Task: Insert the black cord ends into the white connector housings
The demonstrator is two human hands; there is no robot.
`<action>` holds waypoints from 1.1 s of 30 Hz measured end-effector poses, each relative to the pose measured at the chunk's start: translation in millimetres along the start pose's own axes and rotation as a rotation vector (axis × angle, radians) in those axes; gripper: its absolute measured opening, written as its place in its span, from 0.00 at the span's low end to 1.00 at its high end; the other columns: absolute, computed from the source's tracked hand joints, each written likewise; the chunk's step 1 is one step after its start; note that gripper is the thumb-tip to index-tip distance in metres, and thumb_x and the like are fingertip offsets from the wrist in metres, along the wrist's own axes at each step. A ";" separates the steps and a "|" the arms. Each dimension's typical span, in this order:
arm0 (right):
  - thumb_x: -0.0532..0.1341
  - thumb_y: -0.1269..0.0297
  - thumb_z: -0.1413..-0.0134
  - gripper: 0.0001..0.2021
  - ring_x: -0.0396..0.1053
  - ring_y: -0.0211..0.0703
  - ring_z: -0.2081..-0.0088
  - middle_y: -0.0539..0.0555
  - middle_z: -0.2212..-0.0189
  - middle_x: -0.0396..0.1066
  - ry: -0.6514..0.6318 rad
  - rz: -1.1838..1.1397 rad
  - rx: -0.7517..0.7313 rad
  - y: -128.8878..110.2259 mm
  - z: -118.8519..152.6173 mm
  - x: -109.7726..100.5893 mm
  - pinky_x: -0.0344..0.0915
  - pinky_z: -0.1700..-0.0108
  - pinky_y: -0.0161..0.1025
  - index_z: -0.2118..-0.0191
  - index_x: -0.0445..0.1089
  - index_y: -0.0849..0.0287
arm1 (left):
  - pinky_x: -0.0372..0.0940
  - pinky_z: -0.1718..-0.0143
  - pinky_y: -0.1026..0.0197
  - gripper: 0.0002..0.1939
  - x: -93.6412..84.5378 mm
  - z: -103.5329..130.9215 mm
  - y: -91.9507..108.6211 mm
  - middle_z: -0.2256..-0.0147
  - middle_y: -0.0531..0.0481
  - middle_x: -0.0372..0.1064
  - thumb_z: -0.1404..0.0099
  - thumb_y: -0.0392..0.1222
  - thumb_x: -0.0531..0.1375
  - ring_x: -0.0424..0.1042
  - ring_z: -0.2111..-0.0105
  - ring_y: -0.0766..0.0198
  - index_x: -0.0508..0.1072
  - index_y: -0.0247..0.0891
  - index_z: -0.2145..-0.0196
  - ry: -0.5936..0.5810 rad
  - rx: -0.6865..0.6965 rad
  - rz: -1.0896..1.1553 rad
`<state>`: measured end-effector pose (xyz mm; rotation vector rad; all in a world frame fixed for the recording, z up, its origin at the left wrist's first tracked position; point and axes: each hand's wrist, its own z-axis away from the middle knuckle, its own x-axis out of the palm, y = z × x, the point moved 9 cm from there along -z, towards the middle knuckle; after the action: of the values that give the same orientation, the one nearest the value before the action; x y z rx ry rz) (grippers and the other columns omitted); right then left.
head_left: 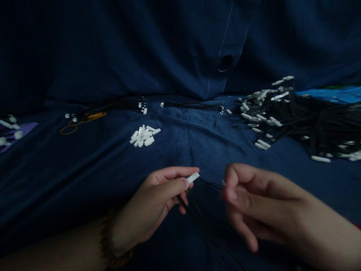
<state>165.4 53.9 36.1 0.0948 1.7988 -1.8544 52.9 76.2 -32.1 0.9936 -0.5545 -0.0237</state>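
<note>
Through the head camera I see my left hand pinching a white connector between thumb and index finger: a small, hard-looking, flat oblong with a row of dark slots near its outer end. Smooth black strands hang under those fingers. My right hand has its thumb and index finger pressed together on a thin black wire, a tiny bright tip showing beside them; its little finger hangs loose. The wire stretches across the gap between the two hands.

Beneath lies dark blue cloth, soft and creased. On it, ahead of my left hand, sits a pile of white pieces, blocky and matte, too overlapped to count exactly, roughly fifteen to twenty.

I count two slim black bundles, a left bundle and a middle bundle, both white at the ends, plus one tangled heap of black cables at right, its white ends beyond counting. Thin orange loops lie beside the left bundle. One beaded bracelet circles the left wrist.
</note>
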 end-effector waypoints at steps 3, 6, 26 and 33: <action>0.50 0.60 0.43 0.12 0.59 0.31 0.80 0.48 0.82 0.63 -0.055 -0.072 0.077 10.3 -5.9 17.8 0.56 0.79 0.27 0.72 0.60 0.61 | 0.58 0.81 0.73 0.10 1.7 0.7 -1.2 0.78 0.52 0.65 0.44 0.32 0.57 0.63 0.81 0.74 0.75 0.36 0.64 -0.019 -0.007 0.043; 0.49 0.63 0.43 0.10 0.62 0.33 0.77 0.49 0.79 0.65 -0.031 0.071 0.060 13.3 -5.5 12.7 0.58 0.77 0.29 0.72 0.62 0.60 | 0.59 0.81 0.72 0.10 6.7 1.9 -2.1 0.78 0.52 0.66 0.43 0.32 0.57 0.64 0.80 0.73 0.75 0.37 0.64 -0.072 -0.006 0.071; 0.53 0.72 0.47 0.01 0.66 0.32 0.78 0.47 0.78 0.67 0.276 0.628 -0.368 -13.7 11.4 13.5 0.57 0.79 0.31 0.68 0.59 0.61 | 0.60 0.82 0.72 0.10 10.8 6.3 -6.3 0.74 0.51 0.66 0.44 0.31 0.57 0.63 0.80 0.73 0.75 0.36 0.65 -0.077 -0.051 0.141; 0.53 0.73 0.47 0.01 0.64 0.32 0.79 0.48 0.78 0.65 0.282 0.669 -0.422 -15.9 12.0 15.9 0.56 0.79 0.31 0.68 0.60 0.62 | 0.61 0.82 0.72 0.10 8.1 6.9 -8.0 0.74 0.51 0.66 0.44 0.31 0.57 0.63 0.80 0.73 0.74 0.36 0.64 -0.065 -0.064 0.138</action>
<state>149.0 36.6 45.1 0.7304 1.9779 -1.0129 58.6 64.2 -32.1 0.8928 -0.6770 0.0495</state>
